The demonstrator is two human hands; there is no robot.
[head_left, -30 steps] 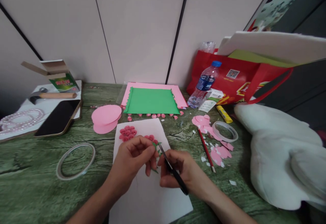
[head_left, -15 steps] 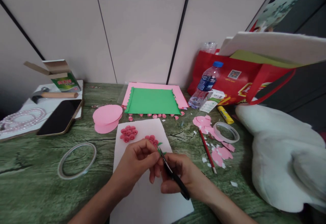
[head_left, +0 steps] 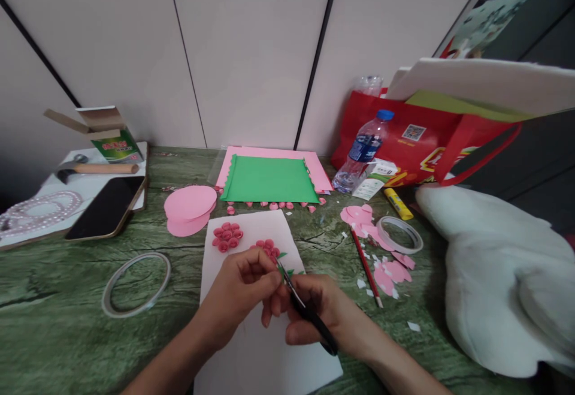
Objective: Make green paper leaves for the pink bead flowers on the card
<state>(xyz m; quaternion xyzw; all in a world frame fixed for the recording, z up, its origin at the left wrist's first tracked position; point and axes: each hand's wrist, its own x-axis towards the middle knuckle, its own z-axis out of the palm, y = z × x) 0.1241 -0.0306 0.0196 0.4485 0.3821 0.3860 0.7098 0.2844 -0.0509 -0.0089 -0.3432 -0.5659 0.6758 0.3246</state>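
My right hand [head_left: 317, 311] is closed round black-handled scissors [head_left: 309, 314], their blades pointing up and left toward my left fingertips. In a pinch, my left hand [head_left: 251, 284] holds a small piece of green paper [head_left: 281, 268], mostly hidden by the fingers and blades. Both hands are above a white sheet [head_left: 251, 353]. On that sheet lie a cluster of rolled pink paper flowers [head_left: 227, 237] and a second flower cluster [head_left: 266, 245], partly behind my left hand. Small green paper leaves [head_left: 290, 273] show beside the scissor tips.
Left are a tape roll [head_left: 135, 285], pink paper circles [head_left: 189, 206], a phone [head_left: 106, 206] and a hammer [head_left: 105, 168]. Green paper [head_left: 269, 179] lies at the back. Right are a red pencil [head_left: 366, 268], another tape roll [head_left: 399, 235], pink scraps, a bottle [head_left: 363, 149] and a white plush [head_left: 489, 287].
The scissors have shifted slightly right and down with my right hand. More green leaf pieces show beside the blades. My left hand keeps almost the same place.
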